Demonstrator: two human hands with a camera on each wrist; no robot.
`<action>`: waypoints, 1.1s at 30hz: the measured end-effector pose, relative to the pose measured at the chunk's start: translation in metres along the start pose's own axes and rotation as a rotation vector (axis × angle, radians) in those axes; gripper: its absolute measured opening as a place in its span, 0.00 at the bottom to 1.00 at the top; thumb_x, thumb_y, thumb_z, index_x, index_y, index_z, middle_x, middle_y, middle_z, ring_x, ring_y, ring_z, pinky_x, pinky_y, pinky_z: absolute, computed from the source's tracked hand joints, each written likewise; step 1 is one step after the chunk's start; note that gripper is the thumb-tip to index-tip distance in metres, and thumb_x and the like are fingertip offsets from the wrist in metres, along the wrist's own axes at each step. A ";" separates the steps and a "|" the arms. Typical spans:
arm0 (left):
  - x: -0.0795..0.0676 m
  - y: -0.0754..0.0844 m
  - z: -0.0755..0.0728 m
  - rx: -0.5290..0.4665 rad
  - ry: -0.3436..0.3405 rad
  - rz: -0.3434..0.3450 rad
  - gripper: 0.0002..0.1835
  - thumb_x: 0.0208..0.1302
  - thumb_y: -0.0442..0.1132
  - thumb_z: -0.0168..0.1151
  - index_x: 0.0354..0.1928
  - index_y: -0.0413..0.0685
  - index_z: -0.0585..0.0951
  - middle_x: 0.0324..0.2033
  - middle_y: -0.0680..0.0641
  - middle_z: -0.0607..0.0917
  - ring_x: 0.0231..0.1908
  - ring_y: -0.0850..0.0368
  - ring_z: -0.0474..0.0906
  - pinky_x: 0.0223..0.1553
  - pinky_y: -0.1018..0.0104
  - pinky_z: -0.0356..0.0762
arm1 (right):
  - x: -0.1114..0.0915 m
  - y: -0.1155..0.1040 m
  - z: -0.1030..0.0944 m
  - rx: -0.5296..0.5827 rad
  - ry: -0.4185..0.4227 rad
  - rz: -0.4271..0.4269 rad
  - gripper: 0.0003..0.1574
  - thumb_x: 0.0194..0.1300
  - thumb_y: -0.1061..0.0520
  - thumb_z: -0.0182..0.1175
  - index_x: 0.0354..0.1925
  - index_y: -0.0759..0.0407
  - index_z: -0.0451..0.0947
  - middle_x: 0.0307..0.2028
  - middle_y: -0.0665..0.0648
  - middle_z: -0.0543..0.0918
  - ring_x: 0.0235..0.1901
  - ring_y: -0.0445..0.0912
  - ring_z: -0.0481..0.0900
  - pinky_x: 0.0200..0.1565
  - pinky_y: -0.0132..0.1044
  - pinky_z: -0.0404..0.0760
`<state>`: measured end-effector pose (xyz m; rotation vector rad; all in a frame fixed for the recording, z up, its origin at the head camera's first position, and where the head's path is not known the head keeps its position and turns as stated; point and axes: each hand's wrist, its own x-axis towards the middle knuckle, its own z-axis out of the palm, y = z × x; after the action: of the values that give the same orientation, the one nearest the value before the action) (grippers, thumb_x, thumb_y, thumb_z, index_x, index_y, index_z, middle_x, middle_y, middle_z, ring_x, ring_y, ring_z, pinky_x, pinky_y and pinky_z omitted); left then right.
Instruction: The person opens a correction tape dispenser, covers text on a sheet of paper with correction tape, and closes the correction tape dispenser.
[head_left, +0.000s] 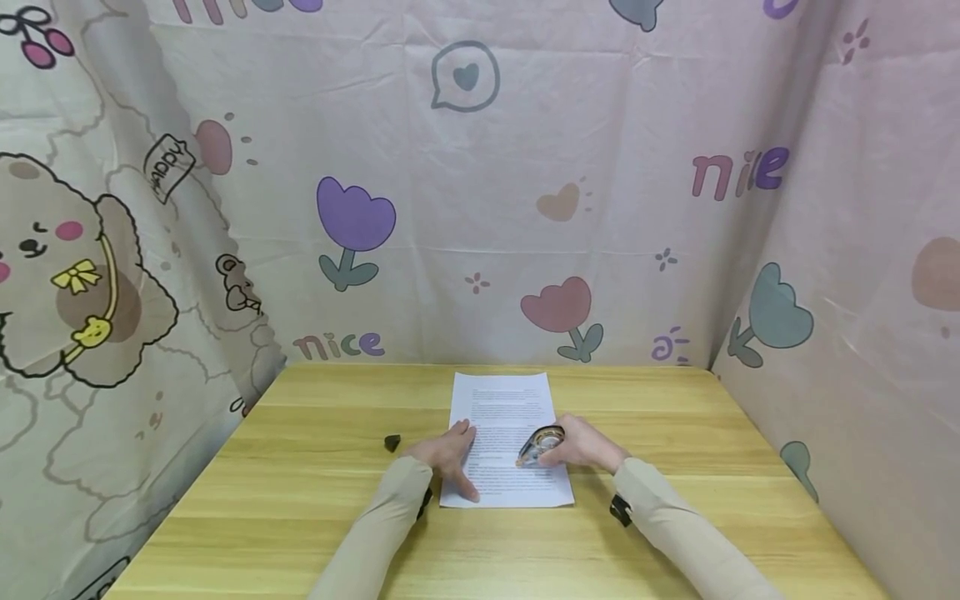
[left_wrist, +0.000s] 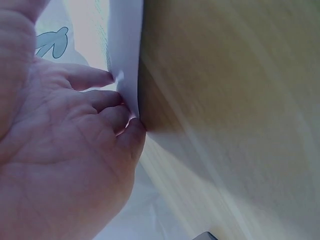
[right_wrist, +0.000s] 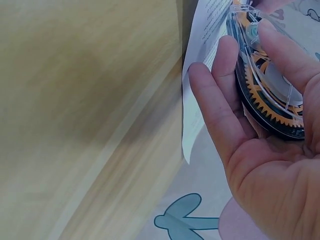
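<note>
A printed sheet of paper [head_left: 510, 408] lies on the wooden table, its lines of text facing up. My left hand [head_left: 447, 457] rests on the sheet's left side, fingers and thumb spread; in the left wrist view its fingertips [left_wrist: 132, 132] touch the paper near the edge. In my right hand [head_left: 583, 443] is a correction tape dispenser [head_left: 542, 443], gripped between thumb and fingers. Its tip points down-left at the printed lines in the lower half; whether it touches the paper I cannot tell. Through its clear case, the right wrist view shows an orange toothed wheel [right_wrist: 260, 102].
Left of the sheet, a small dark object [head_left: 392, 442] lies on the table [head_left: 315, 500]. A printed cloth [head_left: 480, 167] with flowers and hearts hangs behind the table and along both sides.
</note>
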<state>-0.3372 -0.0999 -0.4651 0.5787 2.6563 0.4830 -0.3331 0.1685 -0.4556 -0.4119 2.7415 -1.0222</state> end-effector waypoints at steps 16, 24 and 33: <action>0.001 -0.003 0.002 0.013 0.000 0.008 0.67 0.39 0.53 0.82 0.75 0.35 0.51 0.77 0.34 0.46 0.77 0.42 0.41 0.77 0.52 0.43 | 0.001 0.000 0.001 -0.009 0.000 0.002 0.18 0.46 0.57 0.78 0.33 0.60 0.80 0.27 0.52 0.83 0.27 0.43 0.78 0.31 0.34 0.79; 0.001 -0.002 0.000 0.027 -0.004 0.019 0.67 0.40 0.53 0.82 0.75 0.35 0.50 0.76 0.34 0.45 0.77 0.41 0.41 0.77 0.52 0.43 | -0.001 -0.002 -0.002 -0.011 0.012 0.034 0.21 0.45 0.57 0.78 0.34 0.61 0.78 0.28 0.52 0.82 0.28 0.44 0.78 0.32 0.35 0.79; -0.003 0.001 -0.001 0.013 -0.001 0.008 0.67 0.39 0.52 0.82 0.75 0.34 0.51 0.76 0.34 0.46 0.77 0.41 0.41 0.77 0.51 0.43 | 0.001 0.000 -0.004 -0.040 0.006 0.020 0.19 0.45 0.57 0.78 0.33 0.60 0.79 0.27 0.51 0.82 0.27 0.44 0.78 0.32 0.35 0.79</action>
<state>-0.3353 -0.1008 -0.4632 0.5936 2.6586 0.4681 -0.3350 0.1706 -0.4528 -0.3874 2.7697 -0.9671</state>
